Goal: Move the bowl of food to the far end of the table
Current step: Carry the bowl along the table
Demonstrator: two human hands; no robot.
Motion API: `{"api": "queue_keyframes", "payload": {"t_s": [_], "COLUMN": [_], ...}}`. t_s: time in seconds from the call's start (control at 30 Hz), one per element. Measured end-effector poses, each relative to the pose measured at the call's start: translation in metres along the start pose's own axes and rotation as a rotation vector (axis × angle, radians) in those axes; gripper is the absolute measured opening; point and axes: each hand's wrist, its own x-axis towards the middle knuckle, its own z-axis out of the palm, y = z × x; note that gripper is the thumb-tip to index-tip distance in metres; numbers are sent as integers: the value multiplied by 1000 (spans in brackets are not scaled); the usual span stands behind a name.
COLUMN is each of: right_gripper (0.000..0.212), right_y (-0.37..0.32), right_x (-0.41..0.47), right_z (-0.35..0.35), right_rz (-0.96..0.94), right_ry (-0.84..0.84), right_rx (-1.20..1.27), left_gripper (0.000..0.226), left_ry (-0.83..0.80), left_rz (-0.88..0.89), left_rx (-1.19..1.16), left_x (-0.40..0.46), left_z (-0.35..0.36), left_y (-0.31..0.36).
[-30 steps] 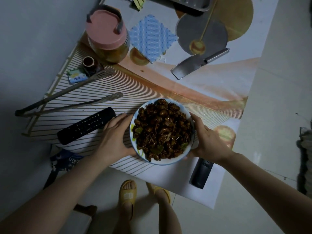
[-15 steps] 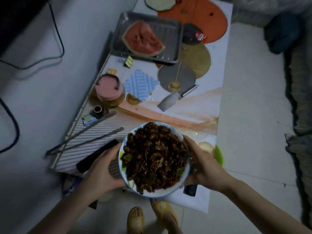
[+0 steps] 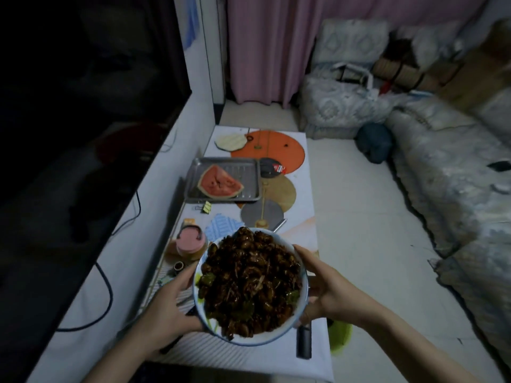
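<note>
A white bowl with a blue rim (image 3: 250,340), heaped with dark brown food, hangs in the air above the near half of the long low table (image 3: 307,233). My left hand (image 3: 168,305) grips its left side and my right hand (image 3: 322,288) grips its right side. The table's far end with the orange circle print (image 3: 276,150) lies well beyond the bowl.
On the table stand a metal tray (image 3: 249,172) holding a watermelon slice (image 3: 219,185), a pink-lidded jar (image 3: 190,243), a blue mat (image 3: 219,229), a pale round mat (image 3: 229,140) and a dark remote (image 3: 303,342). A sofa (image 3: 456,189) runs along the right; a dark cabinet on the left.
Both hands have lifted the bowl off the table. The view has tilted up, so the far end of the table and the room now show.
</note>
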Motion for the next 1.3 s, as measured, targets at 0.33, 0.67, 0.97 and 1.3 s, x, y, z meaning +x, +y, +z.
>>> {"api": "queue_keyframes", "payload": {"t_s": [0.33, 0.67, 0.97, 1.3], "right_gripper": [97, 98, 101, 103], "right_y": [-87, -97, -66, -34], "right_x": [-68, -127, -178, -196], "right_z": [-19, -77, -196, -334], "right_rz": [-117, -147, -149, -152], "right_ry": [94, 89, 37, -83], "right_rx": [75, 127, 117, 74], "left_gripper": [89, 93, 88, 88], "left_ry": [-28, -39, 39, 153], "left_rz": [157, 205, 185, 136], "left_rx": [2, -14, -20, -23], "left_x": [-14, -6, 31, 87], "left_z": [1, 63, 185, 304], "left_y": [94, 146, 191, 226]}}
